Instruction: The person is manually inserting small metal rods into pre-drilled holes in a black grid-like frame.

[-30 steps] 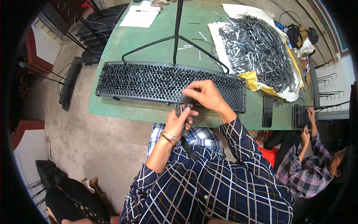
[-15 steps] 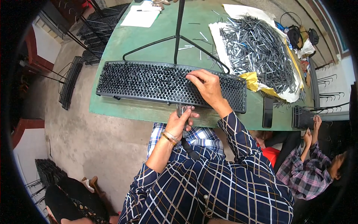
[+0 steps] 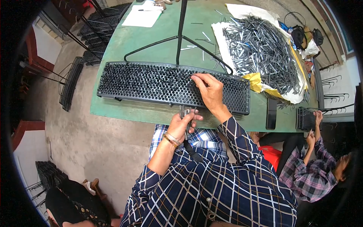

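A long black panel (image 3: 236, 97) full of round holes lies across the near part of the green table. Short dark pieces fill many of its holes on the left and along the far side; more holes look bare toward the near right. Over the panel's right half, my right hand (image 3: 211, 92) is closed in a pinch, fingertips down at the holes; whatever sits between them is too small to make out. Just below the near edge, my left hand (image 3: 182, 124) is closed round a small bunch of thin dark strips (image 3: 182, 111), which point up toward the panel.
Black rods (image 3: 179, 38) rise from the panel's far side. A large heap of dark strips (image 3: 261, 53) lies on white and yellow sacking at the right. Nearby are a phone (image 3: 271, 113), white paper (image 3: 140, 17) and a co-worker's panel (image 3: 305, 119). Similar panels (image 3: 72, 85) stand on the floor.
My right hand has shifted slightly to the right along the panel, its fingers still pinched. My left hand stays put with the strips. The co-worker's hands at the right have moved a little.
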Available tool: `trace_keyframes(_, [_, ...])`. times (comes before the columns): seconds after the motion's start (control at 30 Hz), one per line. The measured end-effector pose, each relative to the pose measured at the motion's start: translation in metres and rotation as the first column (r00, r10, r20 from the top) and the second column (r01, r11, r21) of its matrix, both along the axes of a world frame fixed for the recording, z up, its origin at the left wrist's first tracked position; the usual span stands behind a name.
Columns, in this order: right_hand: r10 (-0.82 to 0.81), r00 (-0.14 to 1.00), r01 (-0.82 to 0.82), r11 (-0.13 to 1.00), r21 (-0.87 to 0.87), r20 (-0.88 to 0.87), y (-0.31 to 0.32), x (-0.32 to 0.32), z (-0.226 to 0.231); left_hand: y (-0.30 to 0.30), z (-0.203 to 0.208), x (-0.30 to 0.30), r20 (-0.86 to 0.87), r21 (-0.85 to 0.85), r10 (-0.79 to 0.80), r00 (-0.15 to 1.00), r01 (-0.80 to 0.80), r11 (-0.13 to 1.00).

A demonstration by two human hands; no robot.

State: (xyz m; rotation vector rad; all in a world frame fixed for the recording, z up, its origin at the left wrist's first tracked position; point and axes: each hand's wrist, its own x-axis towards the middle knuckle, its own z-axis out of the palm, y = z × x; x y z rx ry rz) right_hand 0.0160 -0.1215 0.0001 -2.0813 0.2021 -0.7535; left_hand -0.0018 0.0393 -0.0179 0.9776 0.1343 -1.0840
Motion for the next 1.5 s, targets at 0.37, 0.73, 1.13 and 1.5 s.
trace_keyframes(0.37, [0.032, 0.993, 0.013, 0.928, -0.371, 0.115, 0.002, -0.001, 0.002, 0.001, -0.005, 0.0, -0.005, -0.022, 0.013, 1.0, -0.013, 1.0])
trace_keyframes(0.73, [0.19, 0.982, -0.158, 0.856, -0.492, 0.015, 0.002, 0.002, -0.003, 0.0, -0.003, -0.002, 0.003, -0.064, 0.018, 1.0, -0.018, 0.998])
trace_keyframes(1.13, [0.163, 0.983, -0.184, 0.8, -0.571, -0.088, -0.001, -0.002, -0.002, 0.0, -0.006, -0.002, 0.001, -0.089, 0.006, 1.0, -0.006, 0.996])
trace_keyframes(1.5, [0.149, 0.978, -0.206, 0.807, -0.553, -0.147, -0.004, -0.004, 0.005, -0.003, -0.006, -0.001, -0.053, -0.135, 0.043, 0.998, -0.05, 0.99])
